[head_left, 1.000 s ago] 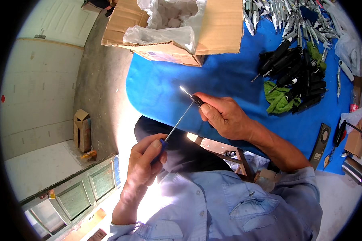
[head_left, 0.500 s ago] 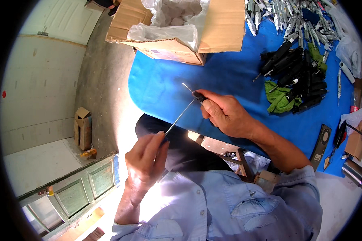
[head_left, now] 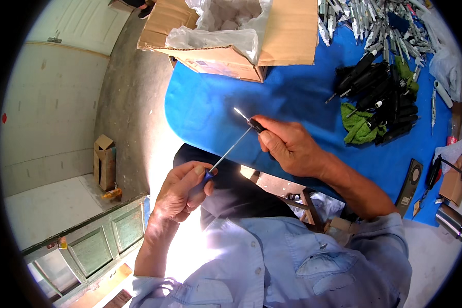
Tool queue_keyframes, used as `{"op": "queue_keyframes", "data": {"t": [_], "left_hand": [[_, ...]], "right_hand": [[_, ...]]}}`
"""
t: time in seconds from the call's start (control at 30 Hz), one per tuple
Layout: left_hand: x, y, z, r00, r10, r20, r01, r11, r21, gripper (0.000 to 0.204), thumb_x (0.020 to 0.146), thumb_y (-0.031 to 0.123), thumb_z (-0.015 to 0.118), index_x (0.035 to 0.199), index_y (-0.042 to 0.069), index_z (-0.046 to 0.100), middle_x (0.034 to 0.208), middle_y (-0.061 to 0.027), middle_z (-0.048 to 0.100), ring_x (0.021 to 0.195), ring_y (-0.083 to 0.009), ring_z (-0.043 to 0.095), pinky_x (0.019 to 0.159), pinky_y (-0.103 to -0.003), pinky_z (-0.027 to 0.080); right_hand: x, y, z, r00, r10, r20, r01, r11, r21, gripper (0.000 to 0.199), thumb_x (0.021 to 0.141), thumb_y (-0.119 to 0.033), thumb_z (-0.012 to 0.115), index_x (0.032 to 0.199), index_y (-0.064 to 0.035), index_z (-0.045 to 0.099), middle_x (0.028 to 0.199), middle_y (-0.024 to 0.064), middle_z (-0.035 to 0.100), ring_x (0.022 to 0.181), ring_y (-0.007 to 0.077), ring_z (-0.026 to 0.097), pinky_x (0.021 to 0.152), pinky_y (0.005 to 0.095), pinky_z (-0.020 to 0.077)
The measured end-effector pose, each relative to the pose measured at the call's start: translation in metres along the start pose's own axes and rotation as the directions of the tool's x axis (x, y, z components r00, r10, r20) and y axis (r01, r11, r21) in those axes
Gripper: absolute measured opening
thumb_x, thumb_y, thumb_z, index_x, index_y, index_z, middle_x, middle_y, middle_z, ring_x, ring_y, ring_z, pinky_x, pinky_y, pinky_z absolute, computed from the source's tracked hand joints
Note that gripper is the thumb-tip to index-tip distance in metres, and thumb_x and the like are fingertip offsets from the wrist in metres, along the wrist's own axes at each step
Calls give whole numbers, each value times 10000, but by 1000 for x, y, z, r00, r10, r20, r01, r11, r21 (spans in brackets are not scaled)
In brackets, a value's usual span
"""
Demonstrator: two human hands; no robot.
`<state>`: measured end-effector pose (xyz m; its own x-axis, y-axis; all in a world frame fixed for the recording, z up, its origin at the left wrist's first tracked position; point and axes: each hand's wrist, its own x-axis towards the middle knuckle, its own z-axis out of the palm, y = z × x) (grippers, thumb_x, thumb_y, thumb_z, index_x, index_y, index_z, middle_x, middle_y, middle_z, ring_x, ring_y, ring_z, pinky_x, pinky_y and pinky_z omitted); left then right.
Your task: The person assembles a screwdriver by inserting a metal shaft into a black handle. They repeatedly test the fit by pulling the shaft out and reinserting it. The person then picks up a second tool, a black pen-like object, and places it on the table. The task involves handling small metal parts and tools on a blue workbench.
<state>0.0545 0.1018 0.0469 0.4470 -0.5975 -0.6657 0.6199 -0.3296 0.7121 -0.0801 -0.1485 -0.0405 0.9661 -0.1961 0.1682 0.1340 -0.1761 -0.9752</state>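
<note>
My left hand (head_left: 178, 191) is closed around the blue handle of a screwdriver (head_left: 232, 148), with thumb and fingers near the base of its shaft. The thin metal shaft slants up and right. Its tip meets the front end of a black pen-shaped tool (head_left: 257, 125) and seems to touch it. My right hand (head_left: 293, 148) grips that black tool, thumb on top. A thin bright metal tip sticks out of its front, pointing up and left; its rear is hidden in my palm. Both hands are held near the table's front edge.
An open cardboard box (head_left: 231, 69) lined with clear plastic stands on the blue-covered table (head_left: 200, 102). Several black pen-shaped tools (head_left: 377, 84) lie at right with a green cloth (head_left: 359, 131). Behind them is a heap of silver and white pen-like tools (head_left: 380, 23).
My left hand has rolled over on the screwdriver, so its blue handle and my thumb now show. The right hand and black tool have barely moved.
</note>
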Motion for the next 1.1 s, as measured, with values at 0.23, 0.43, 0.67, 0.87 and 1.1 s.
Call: {"op": "queue_keyframes", "data": {"t": [0.23,0.43,0.67,0.87,1.1], "left_hand": [[-4,2,12,957,262,-122,-204,912,357,288,927,110,736,1162,-23,638,866,-94,695,562,-65,564,477,-183,419],[-13,1,24,634,731,252,-415,47,909,320,796,-13,810,1083,-3,671,941,-111,701,760,-178,701,643,-278,559],[-9,-10,30,521,764,381,-381,-191,905,281,813,-40,796,1078,-40,703,918,-150,700,726,-272,704,626,-341,582],[-6,9,8,989,107,-102,-80,969,234,217,997,131,665,1098,-60,683,796,-85,687,577,-68,562,457,-198,401],[-6,4,12,986,78,-149,-60,991,119,236,940,81,707,1120,-55,640,853,-113,677,557,-79,560,441,-194,386]], "right_hand": [[4,-11,1,992,126,-15,-124,988,86,311,1049,-123,515,1292,62,571,747,139,610,670,247,613,642,370,498],[2,-3,0,994,107,11,-107,989,104,394,1097,-155,464,1429,50,516,793,45,601,602,95,529,546,268,447],[3,-4,0,993,115,13,-116,988,103,398,1097,-162,465,1431,47,520,787,40,596,601,92,525,541,263,442],[2,-10,0,998,62,-28,-60,995,75,256,1049,-125,504,1223,43,589,753,127,606,669,233,604,640,374,493],[4,-12,-1,995,88,37,-90,995,50,325,1066,-143,496,1320,46,565,778,100,620,664,191,601,624,334,495]]}}
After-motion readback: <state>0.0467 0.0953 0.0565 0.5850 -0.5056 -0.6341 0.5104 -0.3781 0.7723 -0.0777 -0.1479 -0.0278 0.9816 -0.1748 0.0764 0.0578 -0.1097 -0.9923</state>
